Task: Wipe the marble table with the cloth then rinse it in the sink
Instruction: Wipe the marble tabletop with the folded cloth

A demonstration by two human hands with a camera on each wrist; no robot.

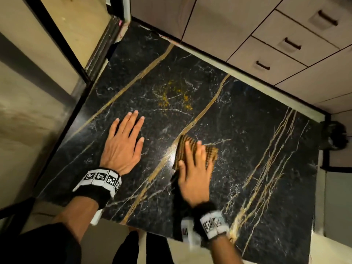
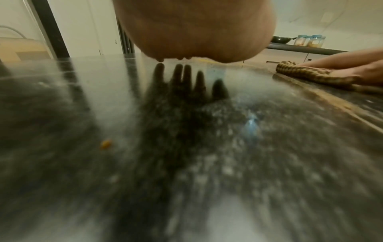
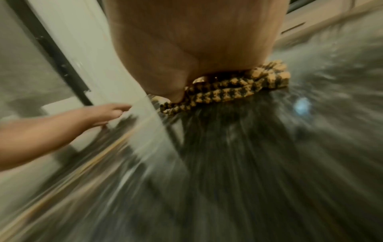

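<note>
The black marble table point(image 1: 247, 141) with gold veins fills the head view. A folded brown-and-tan checked cloth point(image 1: 209, 151) lies on it near the middle. My right hand point(image 1: 194, 168) presses flat on the cloth with straight fingers; the right wrist view shows the cloth point(image 3: 267, 77) bunched under my palm point(image 3: 192, 41). My left hand point(image 1: 123, 141) rests flat on the bare marble to the cloth's left, fingers spread. The left wrist view shows the cloth point(image 2: 306, 75) far right. Yellow-orange powder smears point(image 1: 171, 96) lie on the marble beyond both hands.
Beige cabinet drawers with dark handles point(image 1: 291, 44) run along the far side of the table. A dark-framed door or panel point(image 1: 57, 44) stands to the left. Jars point(image 2: 308, 41) sit on a distant shelf. A dark object point(image 1: 335, 134) lies past the table's right edge.
</note>
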